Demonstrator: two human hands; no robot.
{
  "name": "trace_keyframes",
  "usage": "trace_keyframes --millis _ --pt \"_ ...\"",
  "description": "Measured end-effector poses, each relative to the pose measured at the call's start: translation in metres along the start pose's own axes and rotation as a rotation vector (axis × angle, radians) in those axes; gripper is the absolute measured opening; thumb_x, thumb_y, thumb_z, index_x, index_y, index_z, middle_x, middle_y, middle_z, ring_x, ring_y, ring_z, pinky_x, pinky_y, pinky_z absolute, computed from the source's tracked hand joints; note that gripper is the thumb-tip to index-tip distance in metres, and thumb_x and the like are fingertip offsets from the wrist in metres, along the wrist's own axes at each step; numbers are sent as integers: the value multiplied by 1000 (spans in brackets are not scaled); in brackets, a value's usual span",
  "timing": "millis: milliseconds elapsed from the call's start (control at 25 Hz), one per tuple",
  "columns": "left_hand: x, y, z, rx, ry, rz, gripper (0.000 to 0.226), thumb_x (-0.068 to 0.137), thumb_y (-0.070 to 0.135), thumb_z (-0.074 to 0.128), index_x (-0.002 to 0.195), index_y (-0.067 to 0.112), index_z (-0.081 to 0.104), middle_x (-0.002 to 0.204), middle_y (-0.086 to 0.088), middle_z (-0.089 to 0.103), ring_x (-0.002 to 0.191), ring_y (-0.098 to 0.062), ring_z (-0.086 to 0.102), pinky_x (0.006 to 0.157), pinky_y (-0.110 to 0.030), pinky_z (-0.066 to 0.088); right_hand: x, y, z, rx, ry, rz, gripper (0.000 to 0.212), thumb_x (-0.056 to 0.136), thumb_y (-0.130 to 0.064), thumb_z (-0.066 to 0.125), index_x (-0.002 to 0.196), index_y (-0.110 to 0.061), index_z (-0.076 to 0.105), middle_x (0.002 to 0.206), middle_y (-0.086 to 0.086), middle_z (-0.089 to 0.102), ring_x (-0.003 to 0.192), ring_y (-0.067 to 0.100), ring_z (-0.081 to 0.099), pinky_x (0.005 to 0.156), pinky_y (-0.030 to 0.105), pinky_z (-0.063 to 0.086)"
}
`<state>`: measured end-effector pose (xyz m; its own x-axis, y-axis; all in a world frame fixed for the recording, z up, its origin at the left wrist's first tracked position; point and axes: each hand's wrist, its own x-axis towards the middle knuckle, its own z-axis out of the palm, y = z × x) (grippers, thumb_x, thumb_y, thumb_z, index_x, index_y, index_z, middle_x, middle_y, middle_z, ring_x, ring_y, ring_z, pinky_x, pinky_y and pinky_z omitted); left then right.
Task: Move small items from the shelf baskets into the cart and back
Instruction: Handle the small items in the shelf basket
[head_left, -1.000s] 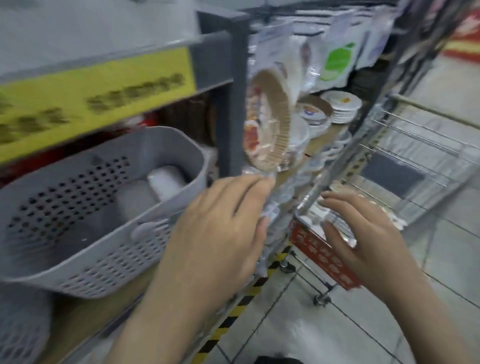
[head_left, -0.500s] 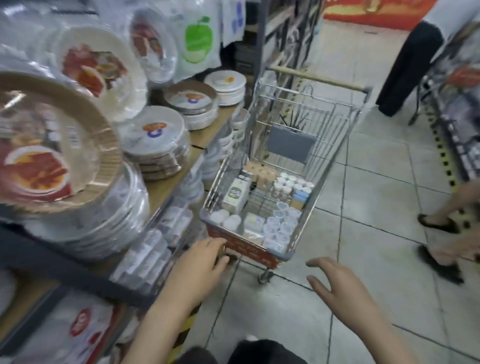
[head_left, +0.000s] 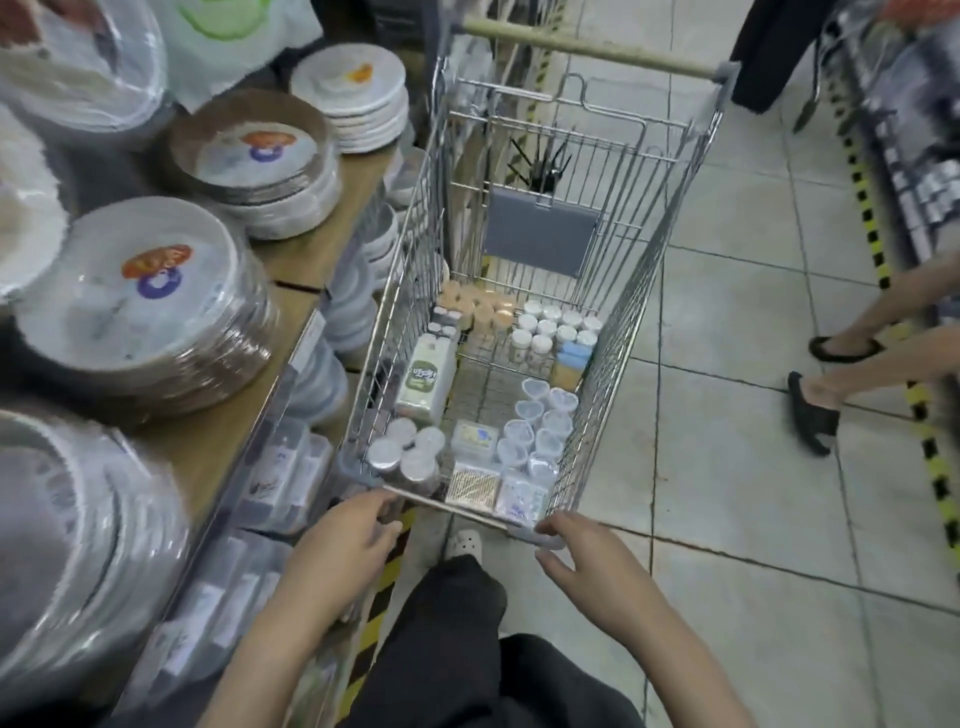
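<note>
head view: the cart (head_left: 519, 291) sits just beside the shelf (head_left: 291, 312), its front end toward the person. left hand (head_left: 343, 551) has fingers curled onto the near rim at the shelf-side corner. right hand (head_left: 587, 561) touches the other near corner, fingers loosely spread, holding nothing. guessing they're steadying or tugging it closer. small items like the lidded jars (head_left: 405, 452), clear cups (head_left: 540, 431) and a carton (head_left: 426, 379) already lie inside the cart. baskets aren't in view.
</note>
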<state>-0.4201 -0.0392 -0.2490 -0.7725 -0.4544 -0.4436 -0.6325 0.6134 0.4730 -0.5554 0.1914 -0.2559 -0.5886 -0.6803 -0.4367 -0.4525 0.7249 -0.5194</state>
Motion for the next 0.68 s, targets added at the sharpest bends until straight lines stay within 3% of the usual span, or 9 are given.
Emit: trace_keyframes --millis 160,320,520,600,680 --pt "71 5 7 13 -98 45 32 93 29 53 123 23 55 119 5 61 110 -15 58 91 -35 48 52 13 4 35 -63 137 34 94 -36 49 123 -19 55 121 -1 58 113 17 53 92 29 42" --pt "127 15 38 -7 -248 63 37 92 26 55 129 17 52 123 2 59 112 -13 55 94 -28 44 108 29 28 129 -147 292 41 92 -29 53 131 -16 49 132 4 53 120 19 51 98 28 40" --pt "174 26 93 -212 -391 -171 42 93 23 56 133 11 48 131 -4 54 117 -18 53 93 -25 40 164 45 67 340 -250 583 46 93 -22 54 134 -7 39 132 11 52 117 24 53 80 22 38" --pt "188 22 111 -236 -422 -270 29 94 20 54 122 13 52 120 -6 57 108 -21 57 85 -25 42 178 59 83 396 -245 683 45 93 -20 54 132 -5 37 131 13 52 115 26 53 85 25 42" --pt "200 15 125 -261 -423 -324 10 92 15 54 102 14 55 106 -4 62 96 -21 61 82 -30 49 189 74 96 420 -208 740 40 91 -18 56 126 -4 40 122 10 55 103 24 55 74 25 45"
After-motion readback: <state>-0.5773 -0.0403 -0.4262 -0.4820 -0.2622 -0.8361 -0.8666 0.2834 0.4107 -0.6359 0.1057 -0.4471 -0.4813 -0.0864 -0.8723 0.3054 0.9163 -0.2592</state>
